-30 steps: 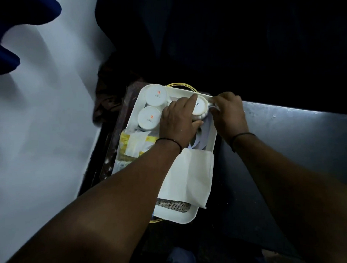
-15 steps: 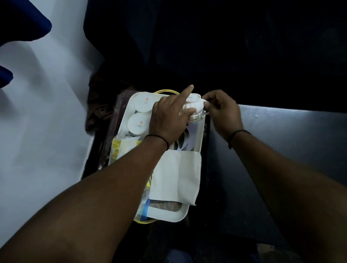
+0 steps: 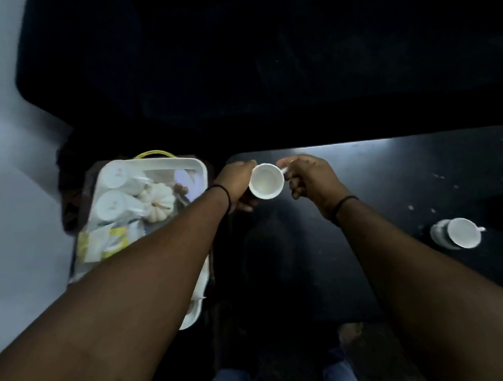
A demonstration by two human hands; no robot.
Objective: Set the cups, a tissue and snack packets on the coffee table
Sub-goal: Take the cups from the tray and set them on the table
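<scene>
A white cup [image 3: 266, 181], mouth up, hangs over the left end of the dark coffee table [image 3: 389, 183]. My left hand [image 3: 238, 185] grips its body from the left and my right hand [image 3: 310, 175] pinches its handle from the right. Left of the table a white tray [image 3: 198, 167] carries two upside-down white cups [image 3: 114, 175] [image 3: 111, 205], a yellow snack packet [image 3: 107, 244] and a pumpkin print on its floor. My left forearm hides the tissue. Another white cup [image 3: 462, 233] stands upright on the table at the right.
A dark sofa [image 3: 266, 58] fills the far side beyond the table. Pale floor [image 3: 10, 173] lies to the left of the tray. My knees [image 3: 283, 378] show at the bottom edge.
Both hands lifted the cup off the tray, turned it mouth up and carried it right over the table's left end. The view swung right, revealing a cup on the table.
</scene>
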